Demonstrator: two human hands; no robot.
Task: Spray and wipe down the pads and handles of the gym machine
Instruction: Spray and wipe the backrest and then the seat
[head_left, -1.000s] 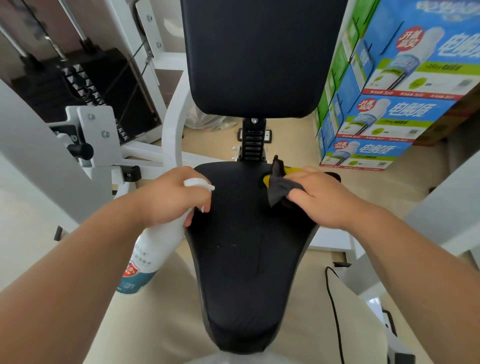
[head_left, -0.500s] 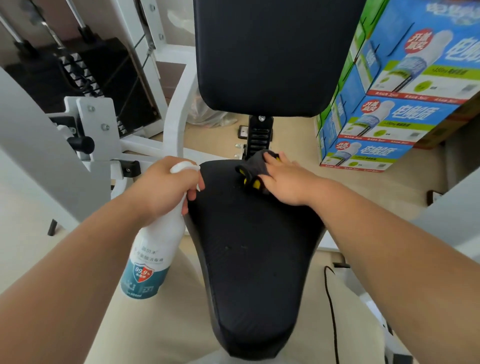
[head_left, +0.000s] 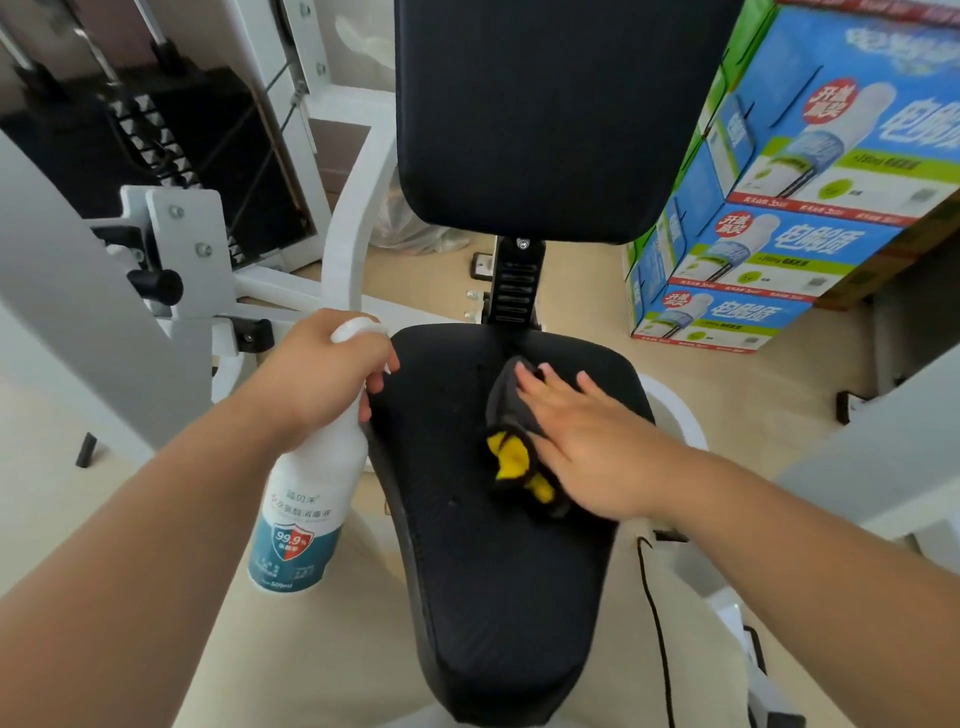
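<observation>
My right hand (head_left: 587, 441) has slid the cloth (head_left: 511, 447) from the rear edge of the seat pad (head_left: 509, 597), by the post, down to the middle of the frame, so the wipe now covers the pad's centre. That grip lies wide, fingers straight, pressing the cloth flat. My left hand (head_left: 317, 374) keeps its grip curled round the neck of the spray bottle (head_left: 306, 499), just left of the pad. I judge the seat's front half, the back pad (head_left: 545, 114) at top centre and the handles are still to do
</observation>
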